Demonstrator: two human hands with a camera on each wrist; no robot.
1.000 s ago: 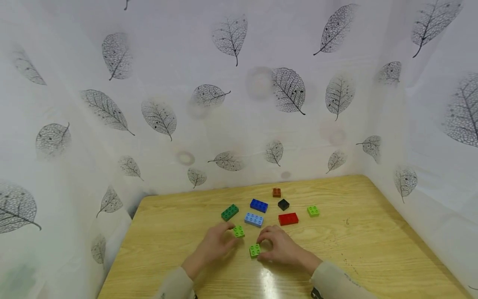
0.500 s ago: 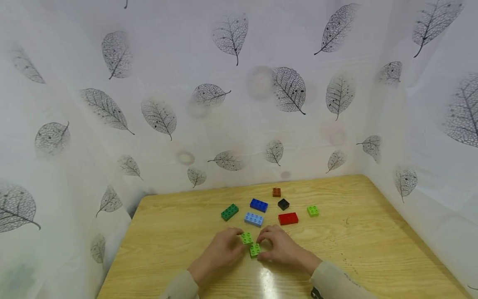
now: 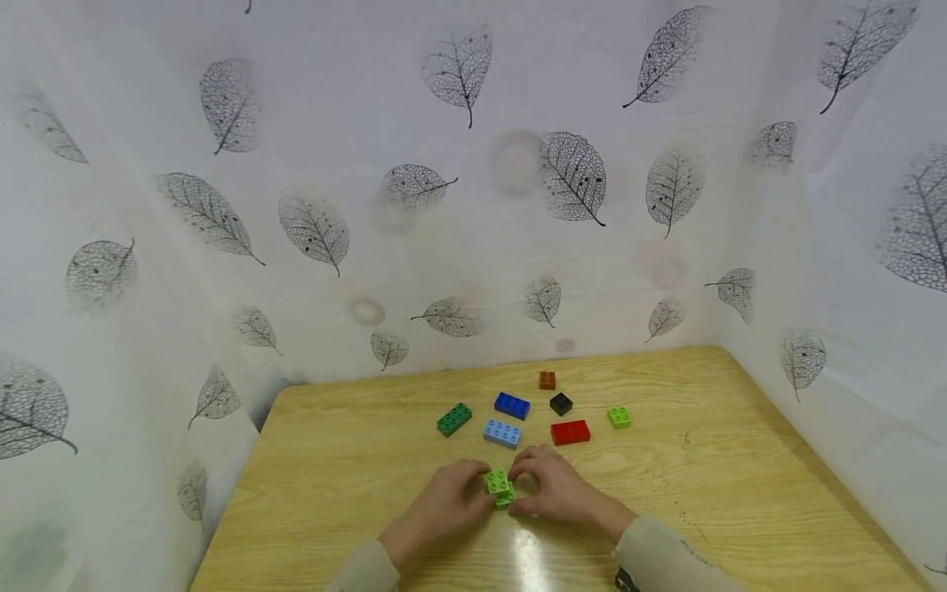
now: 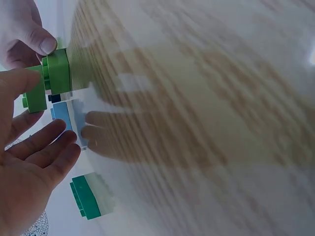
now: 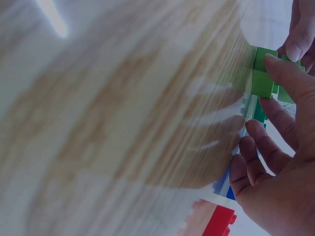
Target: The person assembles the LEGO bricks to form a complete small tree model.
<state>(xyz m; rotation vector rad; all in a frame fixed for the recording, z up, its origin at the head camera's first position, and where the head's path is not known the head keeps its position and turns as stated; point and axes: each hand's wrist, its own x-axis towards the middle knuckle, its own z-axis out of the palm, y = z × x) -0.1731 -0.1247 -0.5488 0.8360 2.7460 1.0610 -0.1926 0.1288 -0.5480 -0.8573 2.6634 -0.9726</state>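
My left hand (image 3: pixel 447 500) pinches a lime-green building brick (image 3: pixel 496 481) between thumb and forefinger. That brick sits right over a second lime-green brick (image 3: pixel 505 500), overlapping it in the head view. My right hand (image 3: pixel 556 487) pinches this lower brick (image 5: pixel 263 73), its thumb on one side and forefinger on the other. From the left wrist, the held upper brick (image 4: pixel 36 93) shows slightly offset from the lower one (image 4: pixel 59 71), close to its studs. The other fingers of both hands are loosely bent near the tabletop.
Beyond the hands on the wooden table (image 3: pixel 333 460) lie a dark green brick (image 3: pixel 455 419), a light blue brick (image 3: pixel 502 434), a dark blue brick (image 3: pixel 512 405), a red brick (image 3: pixel 570 432), a black brick (image 3: pixel 561 404), a brown brick (image 3: pixel 547 381) and another lime brick (image 3: pixel 619 418).
My left hand has carried its lime brick right and toward me, from beside the light blue brick to over the lower lime brick. My right hand has stayed in place.
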